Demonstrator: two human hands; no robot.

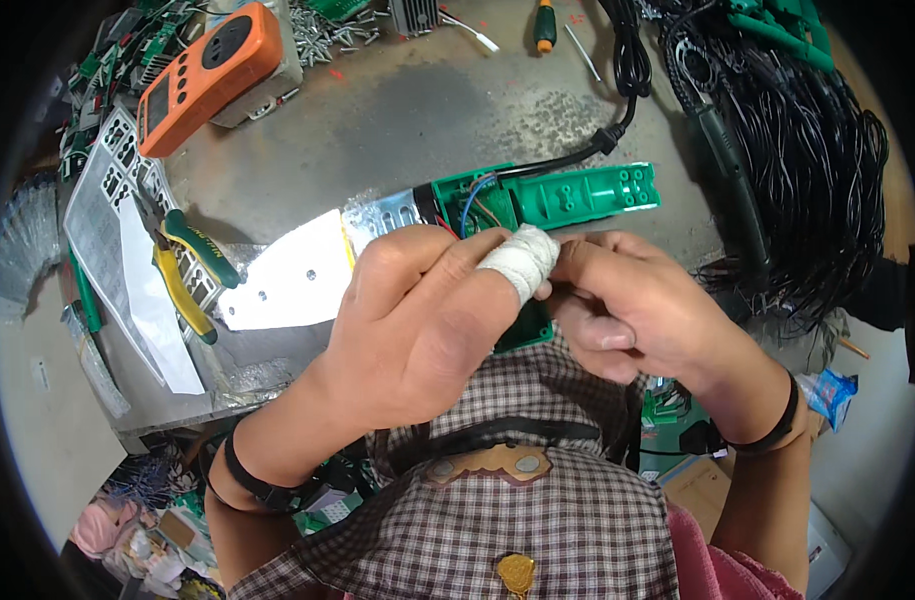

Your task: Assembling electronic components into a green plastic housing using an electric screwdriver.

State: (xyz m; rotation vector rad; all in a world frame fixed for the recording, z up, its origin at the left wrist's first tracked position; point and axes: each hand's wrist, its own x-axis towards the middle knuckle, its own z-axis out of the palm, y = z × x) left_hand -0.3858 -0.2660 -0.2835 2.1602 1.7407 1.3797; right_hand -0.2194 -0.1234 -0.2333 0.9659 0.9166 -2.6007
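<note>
My left hand (pixel 417 320) has a white bandage wrapped round one fingertip and presses against my right hand (pixel 627 300). Both hands meet over a green plastic part (pixel 529 328) that peeks out below the fingers; what exactly they pinch is hidden. Just beyond them lies an opened green plastic housing (pixel 567 195) with red and blue wires inside, a shiny metal blade (pixel 297 275) sticking out to the left and a black power cord (pixel 617 120) leaving at its far end.
An orange meter (pixel 207 75) sits at the far left beside a pile of screws (pixel 327 35). Green-and-yellow pliers (pixel 187 270) rest on a perforated metal plate (pixel 112 195). A bundle of black cables (pixel 807 170) fills the right. A screwdriver (pixel 544 25) lies at the back.
</note>
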